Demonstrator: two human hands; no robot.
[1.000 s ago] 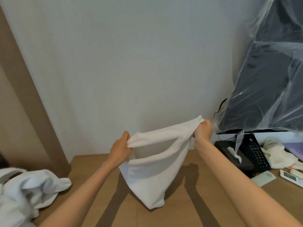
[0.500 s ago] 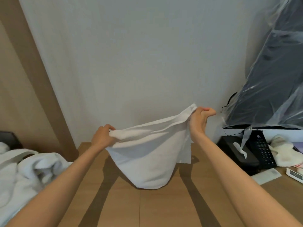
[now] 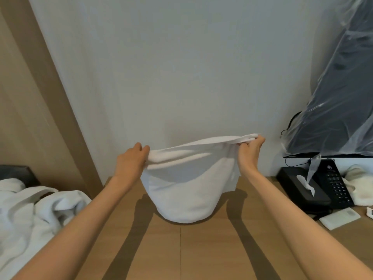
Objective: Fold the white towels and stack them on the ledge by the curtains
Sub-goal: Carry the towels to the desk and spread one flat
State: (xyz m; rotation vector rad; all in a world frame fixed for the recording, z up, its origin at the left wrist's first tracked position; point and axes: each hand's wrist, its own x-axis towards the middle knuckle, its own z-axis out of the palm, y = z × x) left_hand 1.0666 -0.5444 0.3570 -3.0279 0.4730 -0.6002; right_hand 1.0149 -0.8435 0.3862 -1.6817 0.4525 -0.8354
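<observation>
Pulling white towel [image 3: 187, 190] tauter, left hand [image 3: 131, 162] nearer level with right hand [image 3: 249, 152]

I had both bare arms stretched out in front of me, a little apart, with the wrists up. My left hand [image 3: 131, 161] was curled, and its thumb and fingers pinched one top corner of the white towel [image 3: 187, 190]. My right hand [image 3: 249, 153] was a bit higher, and its fingers were curled round the other top corner.
</observation>
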